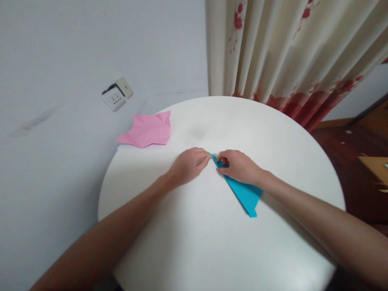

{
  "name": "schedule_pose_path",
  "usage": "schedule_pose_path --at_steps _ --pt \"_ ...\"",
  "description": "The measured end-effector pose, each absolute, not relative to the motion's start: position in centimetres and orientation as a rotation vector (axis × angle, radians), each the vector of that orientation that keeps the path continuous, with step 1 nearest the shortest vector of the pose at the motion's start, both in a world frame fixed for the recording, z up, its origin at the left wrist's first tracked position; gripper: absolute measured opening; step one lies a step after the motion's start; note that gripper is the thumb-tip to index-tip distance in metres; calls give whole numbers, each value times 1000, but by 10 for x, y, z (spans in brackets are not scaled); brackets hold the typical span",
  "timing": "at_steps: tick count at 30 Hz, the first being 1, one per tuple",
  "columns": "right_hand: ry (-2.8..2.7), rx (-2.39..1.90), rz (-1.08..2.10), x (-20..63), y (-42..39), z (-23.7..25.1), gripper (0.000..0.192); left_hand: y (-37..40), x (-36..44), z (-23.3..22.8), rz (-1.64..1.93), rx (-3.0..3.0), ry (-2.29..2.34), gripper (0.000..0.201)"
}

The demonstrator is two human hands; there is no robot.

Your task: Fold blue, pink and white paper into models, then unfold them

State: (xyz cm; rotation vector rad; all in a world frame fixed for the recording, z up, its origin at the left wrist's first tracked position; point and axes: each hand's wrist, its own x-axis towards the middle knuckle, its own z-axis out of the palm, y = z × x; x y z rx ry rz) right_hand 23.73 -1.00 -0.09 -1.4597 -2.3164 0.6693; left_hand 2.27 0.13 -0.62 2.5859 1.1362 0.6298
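**Two hands pressing a folded blue paper on a round white bench**

The left hand (189,165) lies knuckles up on the smooth, matte white bench (212,242), its fingers curled together so that the fingertips meet the narrow pointed tip of the blue paper (246,193). Whether that grip actually pinches the tip or only presses on it cannot be told, since the fingertips are tucked under. The right hand (239,165) sits just beside the left, its grip closed down flat on the upper part of the paper, fingers bent and pressing the sheet against the bench.

The blue paper is thin and crisp, folded into a long, tapering wedge with sharp straight edges. Its point lies between the two grips; from there it runs under the right hand and out past the right wrist, ending in a broader, angled end that lies flat on the bench.

Well beyond the left grip, at the far rim of the bench, rests a pink paper (146,130), creased with many folds into an uneven, pointed shape. Behind it, on the pale wall, is a white wall socket (117,97). Beyond the right grip hangs a cream curtain (287,52) in soft vertical pleats, printed with red flowers.
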Motion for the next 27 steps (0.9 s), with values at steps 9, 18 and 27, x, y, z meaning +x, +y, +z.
schedule_pose_path --at_steps 9,18,27 --pt "-2584 -1331 381 245 -7 5 28 -9 19 -22 24 2773 1071 64" --pt "-2475 -1438 197 231 -4 -17 35 -30 29 -24 -35 2820 1450 73" --pt "-2622 -1316 170 216 -12 -36 61 -26 32 -31 72 2851 1413 62"
